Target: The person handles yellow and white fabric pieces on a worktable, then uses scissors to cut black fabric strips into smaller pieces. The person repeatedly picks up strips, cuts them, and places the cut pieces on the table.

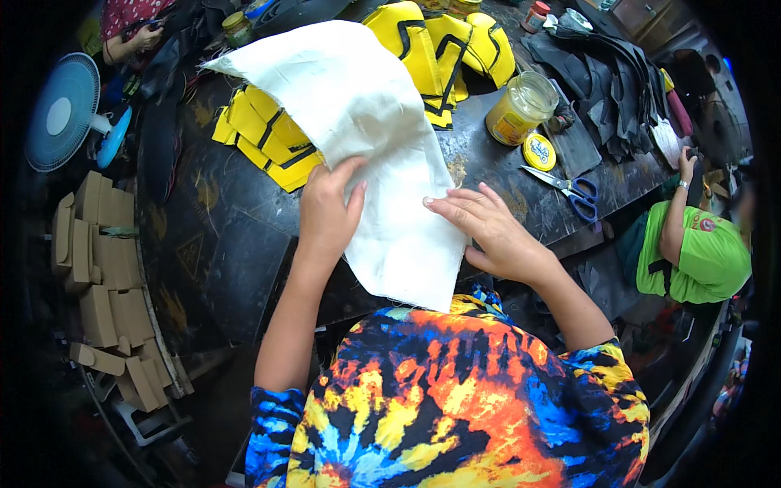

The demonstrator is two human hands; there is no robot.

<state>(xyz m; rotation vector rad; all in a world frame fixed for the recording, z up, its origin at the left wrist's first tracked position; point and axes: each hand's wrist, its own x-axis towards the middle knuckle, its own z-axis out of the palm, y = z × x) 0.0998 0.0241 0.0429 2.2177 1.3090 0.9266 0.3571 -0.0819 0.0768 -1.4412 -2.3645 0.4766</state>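
While both hands press down mid-frame, these are the risks, biggest thing first:

Worktable (pixel 236 244): dark, scuffed and stained across the centre; any wet residue there could mark the pale cloth lying on it, I'd judge.

White cloth (pixel 382 146): spread from upper centre down to the table's near edge, its far end draped over yellow pieces (pixel 268 134); that lifted end could slide or crease if the hold eases.

Left hand (pixel 328 213): fingers open and flat, pressing the cloth's left edge; a push sideways would likely wrinkle it.

Right hand (pixel 494 230): fingers spread, fingertips on the cloth's right edge, gripping nothing; light contact, so that edge may creep.

Open jar (pixel 521 107): upper right, lid (pixel 538 151) off beside it; a bumped jar could spill towards the cloth.

Scissors (pixel 569 191): right of centre, blades apart, close to the right hand; a careless sweep could catch them.
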